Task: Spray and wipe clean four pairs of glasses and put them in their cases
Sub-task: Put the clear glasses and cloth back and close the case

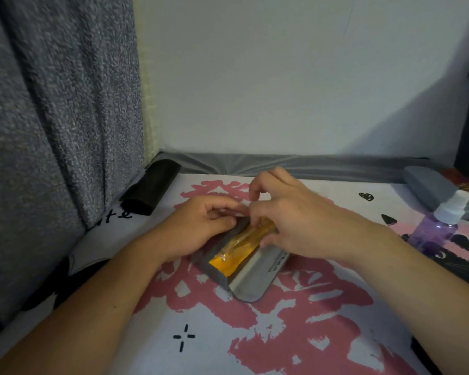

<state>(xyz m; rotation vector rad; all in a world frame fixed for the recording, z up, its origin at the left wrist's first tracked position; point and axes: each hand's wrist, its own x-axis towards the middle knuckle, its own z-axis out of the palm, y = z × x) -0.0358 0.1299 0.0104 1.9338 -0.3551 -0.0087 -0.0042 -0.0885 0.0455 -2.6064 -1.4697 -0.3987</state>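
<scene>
Glasses (pixel 251 235), pinched by both the left hand (pixel 198 226) and right hand (pixel 295 220), are laid lengthwise along the open case (pixel 244 266), mid-tabletop (pixel 255 334).

The open grey case (pixel 241 269) and both hands occupy the middle of the tabletop (pixel 201 334); the near patterned stretch lies bare; a black case (pixel 150 190) blocks the far left by the curtain (pixel 52 117); a spray bottle (pixel 441 220) and grey case (pixel 428 185) crowd the right edge.
</scene>
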